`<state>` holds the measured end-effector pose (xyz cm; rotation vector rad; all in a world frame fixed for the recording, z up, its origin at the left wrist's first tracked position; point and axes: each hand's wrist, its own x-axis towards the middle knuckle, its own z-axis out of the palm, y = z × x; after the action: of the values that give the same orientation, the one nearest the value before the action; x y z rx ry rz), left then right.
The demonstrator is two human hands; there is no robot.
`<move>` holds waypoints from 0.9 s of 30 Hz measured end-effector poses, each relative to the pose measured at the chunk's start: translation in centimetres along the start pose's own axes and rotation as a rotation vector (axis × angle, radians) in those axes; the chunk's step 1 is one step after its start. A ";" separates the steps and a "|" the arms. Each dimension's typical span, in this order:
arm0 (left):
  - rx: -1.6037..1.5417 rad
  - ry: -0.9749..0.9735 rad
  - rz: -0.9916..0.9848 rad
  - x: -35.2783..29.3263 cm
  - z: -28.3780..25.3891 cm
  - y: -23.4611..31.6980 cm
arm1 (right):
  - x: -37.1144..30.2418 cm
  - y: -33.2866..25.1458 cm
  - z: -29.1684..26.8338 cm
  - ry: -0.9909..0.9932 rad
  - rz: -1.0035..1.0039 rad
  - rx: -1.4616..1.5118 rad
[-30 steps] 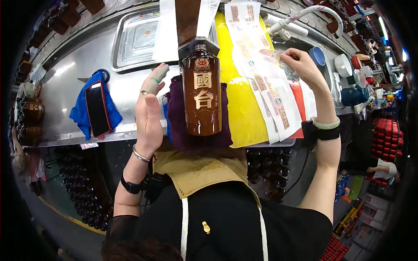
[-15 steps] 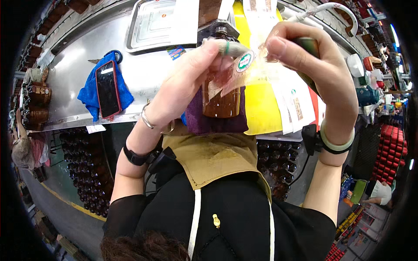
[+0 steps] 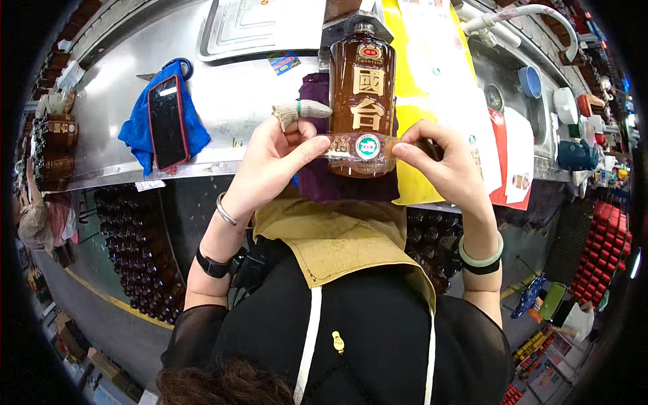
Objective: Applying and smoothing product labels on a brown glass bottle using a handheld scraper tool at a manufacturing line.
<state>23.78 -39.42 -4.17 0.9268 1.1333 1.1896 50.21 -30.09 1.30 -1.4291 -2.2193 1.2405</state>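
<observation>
A brown glass bottle (image 3: 343,74) with raised gold characters lies on a dark purple cloth (image 3: 344,190) at the table's front edge. Across its lower part stretches a see-through label strip (image 3: 368,146) with a round green-and-white mark and gold print. My left hand (image 3: 273,154) pinches the strip's left end between thumb and fingers; its index finger, in a pale fabric finger cover (image 3: 304,110), points out over the bottle's left side. At the strip's other end, my right hand (image 3: 442,160) pinches it with thumb and curled fingers. Whether the strip touches the glass I cannot tell.
Yellow sheet (image 3: 415,101) and white label sheets (image 3: 445,88) lie to the right, partly over a sink with a blue cup (image 3: 530,82). At left, a phone (image 3: 168,121) rests on a blue cloth (image 3: 138,138). A metal tray (image 3: 214,40) stands behind. Several bottles (image 3: 131,250) are below the table.
Both hands have come down and closer to me. The strip, earlier slanting from my left hand above the bottle, is now stretched level across it between both hands.
</observation>
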 end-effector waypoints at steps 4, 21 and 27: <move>-0.078 -0.046 -0.015 -0.1 -0.1 0.0 | -0.2 0.1 -0.1 0.053 -0.111 0.035; -0.210 0.085 0.019 -0.2 1.1 -1.7 | -0.2 1.7 2.0 0.079 -0.045 0.164; -0.435 0.102 -0.060 -0.6 0.9 -1.6 | -0.3 1.9 2.1 -0.006 0.015 0.328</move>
<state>24.98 -40.24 -5.40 0.5015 0.9211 1.3757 50.33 -31.14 -1.35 -1.3145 -1.8984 1.5301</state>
